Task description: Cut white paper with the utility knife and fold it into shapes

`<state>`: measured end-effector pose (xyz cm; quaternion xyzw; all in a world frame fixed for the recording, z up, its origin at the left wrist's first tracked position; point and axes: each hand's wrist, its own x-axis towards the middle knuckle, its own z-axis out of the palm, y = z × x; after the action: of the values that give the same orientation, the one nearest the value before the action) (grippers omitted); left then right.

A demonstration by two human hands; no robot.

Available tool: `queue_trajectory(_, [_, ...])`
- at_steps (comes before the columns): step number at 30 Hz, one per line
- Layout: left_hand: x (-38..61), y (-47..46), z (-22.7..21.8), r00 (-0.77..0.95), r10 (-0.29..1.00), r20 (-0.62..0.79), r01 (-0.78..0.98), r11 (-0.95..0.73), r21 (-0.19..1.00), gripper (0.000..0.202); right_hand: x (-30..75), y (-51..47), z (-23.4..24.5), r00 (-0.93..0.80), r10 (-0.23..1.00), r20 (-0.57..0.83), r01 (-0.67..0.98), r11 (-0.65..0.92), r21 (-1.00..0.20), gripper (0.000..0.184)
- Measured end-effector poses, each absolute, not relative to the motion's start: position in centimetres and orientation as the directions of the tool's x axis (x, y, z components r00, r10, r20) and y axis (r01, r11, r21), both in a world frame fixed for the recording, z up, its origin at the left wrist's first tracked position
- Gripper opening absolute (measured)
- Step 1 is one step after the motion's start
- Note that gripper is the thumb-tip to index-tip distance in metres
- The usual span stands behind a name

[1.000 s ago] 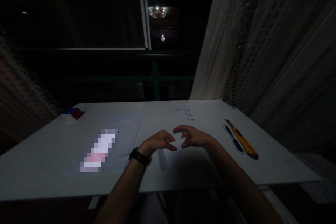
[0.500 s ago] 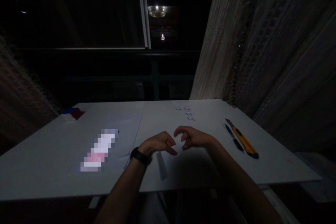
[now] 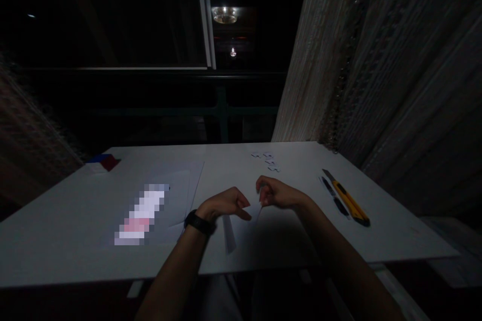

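Observation:
A small white sheet of paper [image 3: 241, 228] lies on the white table [image 3: 293, 241] in front of me, partly folded. My left hand [image 3: 224, 203], with a black watch on its wrist, curls over the paper's upper left part with fingertips pinched on it. My right hand [image 3: 276, 193] is closed in a pinch at the paper's upper right corner. The two hands sit close together, a few centimetres apart. The scene is very dim.
A yellow utility knife [image 3: 348, 200] and a dark pen [image 3: 333, 195] lie to the right. Several small paper pieces [image 3: 268, 160] sit further back. White sheets [image 3: 181, 195] and a blurred item [image 3: 141, 213] lie left; a red-and-blue object [image 3: 103, 161] sits far left. A curtain [image 3: 376, 70] hangs right.
My right hand has drawn back and closed tighter at the paper's corner. The paper's edge has shifted slightly; my left hand has barely moved.

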<state>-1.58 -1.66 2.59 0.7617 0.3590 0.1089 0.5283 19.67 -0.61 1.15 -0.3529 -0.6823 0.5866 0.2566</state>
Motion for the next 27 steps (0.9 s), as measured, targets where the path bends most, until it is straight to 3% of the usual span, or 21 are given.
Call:
queue_trajectory(10, [-2.0,-1.5,2.6,0.702,0.678,-0.220,0.407,-0.127,0.905,0.027,20.2,0.1,0.4,-0.562,0.827,-0.010,0.137,0.081,-0.987,0.035])
queue_trajectory(18, [-1.6,-0.8,2.0,0.516,0.837,-0.184,0.232,0.070,0.970,0.037,19.9,1.0,1.0,-0.211,0.962,0.173,-0.112,0.152,-0.982,0.038])
queue_trajectory(22, [-1.0,-0.7,1.9,0.390,0.903,-0.183,0.225,0.099,0.969,0.038,18.2,0.6,0.9,-0.183,0.978,0.099,-0.036,0.094,-0.995,0.037])
queue_trajectory(27, [-0.7,-0.9,1.7,0.350,0.927,-0.132,0.224,0.054,0.973,0.036,17.4,0.2,0.2,-0.245,0.968,0.057,0.104,0.085,-0.991,0.036])
